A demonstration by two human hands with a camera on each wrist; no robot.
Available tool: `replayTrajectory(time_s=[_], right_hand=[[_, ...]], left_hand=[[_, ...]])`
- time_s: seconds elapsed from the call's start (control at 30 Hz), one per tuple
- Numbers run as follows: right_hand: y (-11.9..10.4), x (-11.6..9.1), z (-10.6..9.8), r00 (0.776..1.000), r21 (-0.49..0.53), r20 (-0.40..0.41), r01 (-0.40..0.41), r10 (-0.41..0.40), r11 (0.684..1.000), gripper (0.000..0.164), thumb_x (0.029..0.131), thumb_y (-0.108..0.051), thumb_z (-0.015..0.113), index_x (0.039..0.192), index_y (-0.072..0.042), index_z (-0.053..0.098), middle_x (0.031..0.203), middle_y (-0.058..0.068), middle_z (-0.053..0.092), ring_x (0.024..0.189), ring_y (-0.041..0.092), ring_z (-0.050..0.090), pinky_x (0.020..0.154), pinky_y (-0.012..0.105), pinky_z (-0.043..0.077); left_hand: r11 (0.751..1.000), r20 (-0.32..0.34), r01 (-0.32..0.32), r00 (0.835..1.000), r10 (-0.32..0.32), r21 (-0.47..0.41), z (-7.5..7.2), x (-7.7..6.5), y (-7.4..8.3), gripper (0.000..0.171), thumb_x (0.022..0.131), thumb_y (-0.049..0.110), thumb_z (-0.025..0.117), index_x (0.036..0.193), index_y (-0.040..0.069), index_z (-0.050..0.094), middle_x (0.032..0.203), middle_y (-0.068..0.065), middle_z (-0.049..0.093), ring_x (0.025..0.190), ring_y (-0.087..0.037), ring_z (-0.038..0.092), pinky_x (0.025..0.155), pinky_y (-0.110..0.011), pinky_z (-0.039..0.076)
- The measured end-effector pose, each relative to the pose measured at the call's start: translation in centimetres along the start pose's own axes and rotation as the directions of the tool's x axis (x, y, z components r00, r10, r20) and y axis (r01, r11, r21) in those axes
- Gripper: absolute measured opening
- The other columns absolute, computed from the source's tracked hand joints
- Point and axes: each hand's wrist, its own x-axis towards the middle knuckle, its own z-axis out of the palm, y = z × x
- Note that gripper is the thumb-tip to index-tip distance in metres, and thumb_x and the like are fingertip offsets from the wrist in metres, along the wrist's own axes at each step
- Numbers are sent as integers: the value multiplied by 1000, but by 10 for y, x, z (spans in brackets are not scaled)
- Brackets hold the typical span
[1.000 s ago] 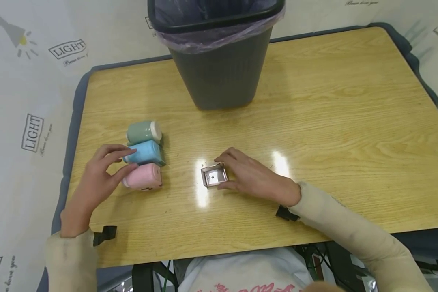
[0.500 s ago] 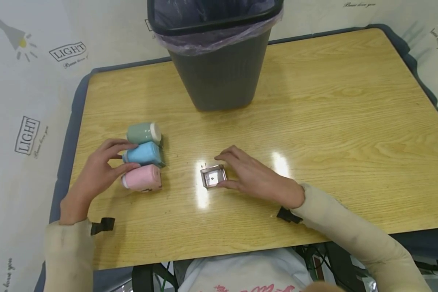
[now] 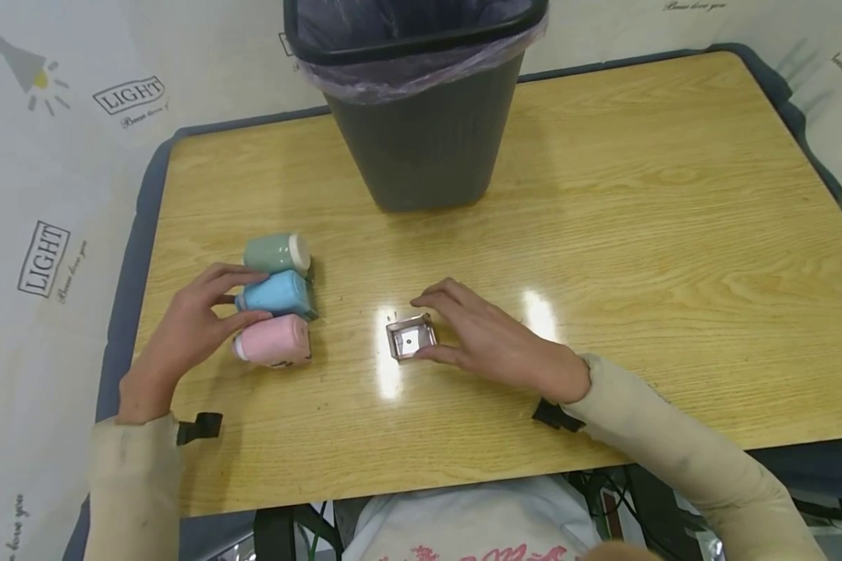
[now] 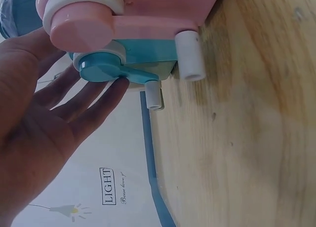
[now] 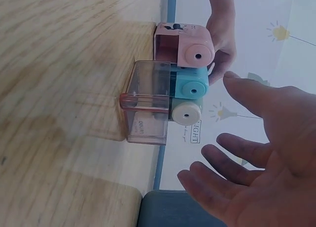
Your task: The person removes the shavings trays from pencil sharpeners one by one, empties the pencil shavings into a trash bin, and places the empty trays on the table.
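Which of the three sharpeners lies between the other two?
The blue sharpener: the pink sharpener and the green sharpener lie on either side, at the row's ends.

head: high, downward | wrists: close, seemingly sideways | shared: sharpeners (image 3: pixel 278 293)

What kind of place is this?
Likely an indoor tabletop workspace, perhaps staged: a wood-grain table, a pale backdrop printed with lamps and "LIGHT" around it, and a lined bin standing on the tabletop.
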Motion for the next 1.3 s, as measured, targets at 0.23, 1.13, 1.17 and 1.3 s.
replayTrajectory(time_s=[0.23, 1.13, 1.17, 1.3], right_hand=[[-3, 0, -2, 1000, 17, -8, 13, -13, 1000, 58, 82, -39, 66, 130, -11, 47, 123, 0, 47, 109, 13, 50, 89, 26, 47], [-8, 5, -5, 999, 33, 42, 13, -15, 999, 51, 88, -36, 59, 131, -11, 46, 126, 0, 45, 110, 14, 49, 94, 27, 44], [-8, 6, -5, 999, 32, 39, 16, -17, 999, 51, 88, -35, 60, 130, -11, 46, 125, 0, 45, 110, 14, 49, 93, 27, 44], [-6, 6, -4, 999, 33, 28, 18, -19, 999, 50, 88, -33, 61, 129, -10, 47, 124, 0, 46, 108, 15, 50, 93, 27, 44]], left_hand=[[1000, 8, 4, 1000, -4, -11, -1, 2, -1, 49, 74, 15, 75, 121, 13, 60, 118, -7, 54, 109, -25, 52, 80, -48, 51], [1000, 39, -9, 999, 10, -16, -3, 1, 0, 47, 78, 11, 72, 122, 10, 58, 119, -10, 52, 109, -28, 52, 80, -52, 50], [1000, 35, -12, 999, 12, -15, -3, 0, 0, 47, 78, 11, 72, 122, 10, 58, 119, -10, 52, 109, -28, 52, 79, -52, 50], [1000, 14, -23, 1000, 23, 3, -3, -1, 1, 46, 78, 9, 72, 121, 6, 58, 121, -11, 51, 110, -30, 52, 79, -51, 51]])
